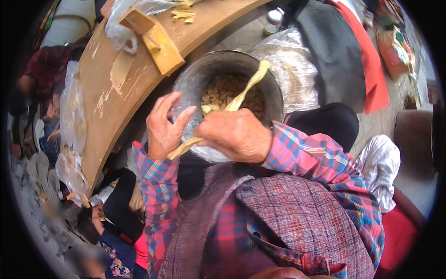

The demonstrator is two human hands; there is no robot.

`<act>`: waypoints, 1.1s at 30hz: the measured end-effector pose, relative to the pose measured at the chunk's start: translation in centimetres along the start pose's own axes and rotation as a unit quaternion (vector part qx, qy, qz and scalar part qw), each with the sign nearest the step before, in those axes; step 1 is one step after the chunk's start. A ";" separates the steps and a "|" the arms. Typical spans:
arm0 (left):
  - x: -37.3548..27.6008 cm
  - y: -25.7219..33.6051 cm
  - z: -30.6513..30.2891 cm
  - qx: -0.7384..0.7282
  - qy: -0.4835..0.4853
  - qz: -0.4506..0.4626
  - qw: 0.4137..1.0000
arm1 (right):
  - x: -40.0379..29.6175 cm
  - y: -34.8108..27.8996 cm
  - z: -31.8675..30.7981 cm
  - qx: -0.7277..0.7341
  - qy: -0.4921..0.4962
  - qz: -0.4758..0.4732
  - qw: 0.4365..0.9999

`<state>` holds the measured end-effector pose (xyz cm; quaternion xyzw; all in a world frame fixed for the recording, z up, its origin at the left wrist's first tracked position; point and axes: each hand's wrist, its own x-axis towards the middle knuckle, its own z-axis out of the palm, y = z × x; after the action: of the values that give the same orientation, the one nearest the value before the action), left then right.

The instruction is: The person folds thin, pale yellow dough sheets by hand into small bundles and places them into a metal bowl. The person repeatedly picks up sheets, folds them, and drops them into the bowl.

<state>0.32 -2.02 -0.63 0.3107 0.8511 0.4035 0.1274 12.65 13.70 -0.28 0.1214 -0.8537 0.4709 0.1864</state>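
A grey metal pot [230,55] stands in front of me, with many small pale-yellow pieces [212,99] in its bottom. Above its near rim my right hand [235,134] is closed around a long, twisted, pale-yellow strip [248,85]. One end of the strip reaches up over the pot; the other pokes out below the fingers at the left. My left hand [167,123] is at the pot's left rim, thumb and fingers apart, holding nothing. What the strip is made of I cannot tell for certain.
A curved wooden table [115,115] runs along the left, bearing a yellow wooden box [162,48], plastic bags [73,111] and more yellow strips [183,14]. Right of the pot lie a plastic-wrapped bundle [291,69] and a lidded jar [274,20]. Other people sit at the left.
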 end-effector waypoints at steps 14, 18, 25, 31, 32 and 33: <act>0.5 4.2 6.5 -0.623 -0.337 -0.276 0.650 | -4.6 -5.3 1.8 0.194 -0.073 -0.012 0.978; -1.6 4.1 4.5 -0.486 -0.207 -0.220 0.820 | -4.9 -3.8 1.3 0.144 0.147 -0.015 0.978; -5.8 6.0 2.7 -0.383 -0.133 -0.111 0.907 | -4.1 -1.4 0.4 0.023 0.242 0.037 0.969; -6.5 6.8 3.9 0.107 0.116 0.263 0.952 | -3.8 -0.8 -0.1 0.255 0.096 0.249 0.930; -6.9 6.5 3.8 0.091 0.105 0.246 0.959 | -3.6 -0.8 -0.5 0.259 0.053 0.238 0.935; -6.9 6.6 3.9 0.112 0.112 0.278 0.947 | -3.8 -0.5 -1.1 0.256 0.011 0.230 0.939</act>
<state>10.32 -0.85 1.72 0.5003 0.7795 0.3568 -0.1218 16.45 14.47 -0.98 -0.0400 -0.7065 0.7051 0.0450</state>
